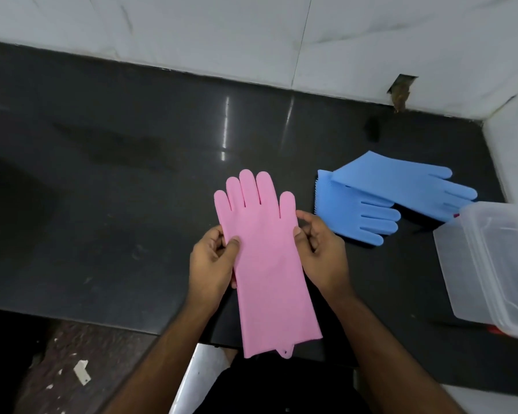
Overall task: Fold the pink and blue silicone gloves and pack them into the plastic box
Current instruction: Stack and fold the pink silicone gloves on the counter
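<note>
Both of my hands hold the pink glove (266, 258) flat: my left grip (213, 261) pinches its left edge under the thumb, my right grip (320, 249) pinches the right edge. Its cuff overhangs the counter (102, 174) edge. 2 blue gloves (380, 198) lie just right, near the plastic box (491, 264). I judge the slick silicone could spring open after folding, or slide off the edge.

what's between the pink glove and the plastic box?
Head view: the right hand gripping the pink glove at its edge, then the blue gloves on the dark counter, reaching the plastic box.
</note>
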The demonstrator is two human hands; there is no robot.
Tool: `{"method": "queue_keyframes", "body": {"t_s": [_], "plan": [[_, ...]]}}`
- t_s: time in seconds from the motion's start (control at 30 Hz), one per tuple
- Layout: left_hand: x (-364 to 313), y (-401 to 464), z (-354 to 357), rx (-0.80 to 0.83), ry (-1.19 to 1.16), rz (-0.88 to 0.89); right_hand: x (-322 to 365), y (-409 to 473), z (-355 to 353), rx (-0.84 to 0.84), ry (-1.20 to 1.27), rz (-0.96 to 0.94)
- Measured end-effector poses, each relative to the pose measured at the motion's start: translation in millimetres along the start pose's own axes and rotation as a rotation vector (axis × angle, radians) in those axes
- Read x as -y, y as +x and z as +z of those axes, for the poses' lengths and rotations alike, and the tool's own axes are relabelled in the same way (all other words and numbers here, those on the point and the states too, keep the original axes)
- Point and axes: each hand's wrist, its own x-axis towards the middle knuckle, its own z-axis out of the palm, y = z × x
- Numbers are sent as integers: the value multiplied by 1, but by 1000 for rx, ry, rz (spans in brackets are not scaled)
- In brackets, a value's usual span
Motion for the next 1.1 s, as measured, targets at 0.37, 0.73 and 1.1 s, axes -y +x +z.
{"method": "queue_keyframes", "body": {"t_s": [0.37, 0.73, 1.1], "plan": [[6, 2, -1, 20, 36, 116, -14, 3, 1, 18, -109, -49], [20, -10, -2, -74, 169, 318, -15, -19, 2, -23, -62, -77], [37, -74, -17, -49, 382, 484, -20, -132, -26, 80, -55, -190]]}}
